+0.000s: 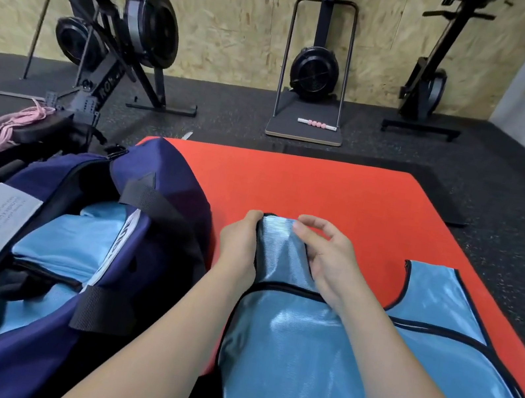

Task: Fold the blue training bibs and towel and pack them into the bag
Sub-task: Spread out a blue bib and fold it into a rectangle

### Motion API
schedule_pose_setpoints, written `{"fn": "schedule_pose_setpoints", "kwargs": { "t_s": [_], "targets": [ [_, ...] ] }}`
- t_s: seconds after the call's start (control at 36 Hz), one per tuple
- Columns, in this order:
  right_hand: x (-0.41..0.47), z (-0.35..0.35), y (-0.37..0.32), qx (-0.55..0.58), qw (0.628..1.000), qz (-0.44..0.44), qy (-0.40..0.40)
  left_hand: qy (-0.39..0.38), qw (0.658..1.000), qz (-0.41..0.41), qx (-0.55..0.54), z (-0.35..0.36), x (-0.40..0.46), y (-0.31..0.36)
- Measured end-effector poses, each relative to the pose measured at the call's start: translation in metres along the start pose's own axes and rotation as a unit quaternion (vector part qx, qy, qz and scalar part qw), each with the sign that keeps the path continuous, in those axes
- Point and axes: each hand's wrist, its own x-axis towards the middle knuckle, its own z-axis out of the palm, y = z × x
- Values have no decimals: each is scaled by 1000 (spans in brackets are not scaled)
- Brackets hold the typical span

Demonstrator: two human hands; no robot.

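The left hand point(239, 247) grips the left side of a bib point(296, 361) strap, fingers curled over its black-piped edge. The right hand point(326, 265) pinches the same strap from the right with thumb and forefinger, the other fingers loosely lifted. Between them the strap's top end is raised a little off the mat point(324, 192).

Only the head view is given. The bib lies on the near part of the red mat, running from the hands back toward the person and off the mat's near edge. Its second strap lies flat by the mat's right edge. It looks spread out rather than folded, so this seems to be the start of its fold.

The bag point(159, 181) stands open on the floor against the mat's left edge. Light blue cloth point(67, 235) already sits inside it, probably bibs packed earlier in the job, though how many cannot be told. No towel can be made out for certain, either in the bag or on the mat. So part of the packing looks done, with this bib at least left to fold and pack.

Beyond the mat stand rowers point(125, 37) against the board wall, a pink rope point(12, 125) at far left and a roller point(317, 124) on a board. Nothing blocks the way from mat to bag, but a black bag strap point(150, 197) lies across the opening.
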Motion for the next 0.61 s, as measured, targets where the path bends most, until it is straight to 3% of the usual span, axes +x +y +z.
{"fn": "schedule_pose_setpoints", "kwargs": {
  "t_s": [0.19, 0.31, 0.44, 0.56, 0.61],
  "targets": [
    [-3, -1, -4, -4, 998, -63, 1, 27, 999, 11, -40, -5, 0, 0],
    [1, -6, 0, -137, 986, -100, -3, -31, 997, 71, -15, -2, 1, -4],
    [6, -11, 4, -230, 964, -134, 26, -39, 988, 144, 41, -5, 0, -7],
    [10, -17, 6, -310, 944, -113, -5, -38, 985, 147, 79, -14, 6, -7],
    [9, -19, 7, -381, 919, -93, -30, -24, 971, 179, 157, -17, 8, -9]
  ]
}}
